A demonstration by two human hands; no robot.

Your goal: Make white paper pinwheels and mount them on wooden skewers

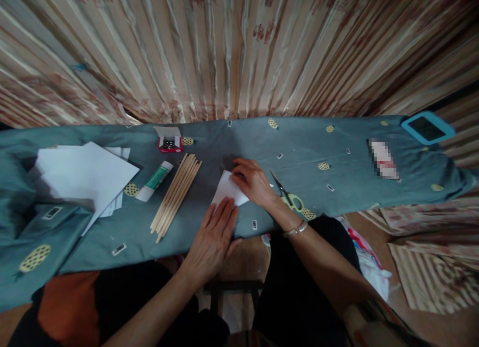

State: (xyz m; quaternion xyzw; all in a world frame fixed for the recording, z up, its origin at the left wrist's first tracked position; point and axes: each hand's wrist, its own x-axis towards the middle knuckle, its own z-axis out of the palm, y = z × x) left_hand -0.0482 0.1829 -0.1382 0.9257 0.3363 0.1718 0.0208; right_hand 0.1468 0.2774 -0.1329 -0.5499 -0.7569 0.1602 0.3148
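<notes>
A small piece of white paper (227,187) lies on the cloth-covered table in front of me. My left hand (214,233) rests flat over its near edge, fingers stretched out. Over the paper's right side is my right hand (253,181), with bent fingers apart and the thumb side touching the sheet. Part of the paper is hidden beneath both hands. Just right of my right wrist, scissors (290,196) with light green handles lie with their blades pointing away. A bundle of thin wooden sticks (176,197) lies to the left of my left hand.
A glue stick (155,181) lies left of the sticks. Behind them stands an open red box (170,144) of small dark pieces. Stacked white sheets (86,174) cover the left side. A blue-framed tablet (427,128) and a blurred packet (383,159) lie at the right. Curtains hang behind.
</notes>
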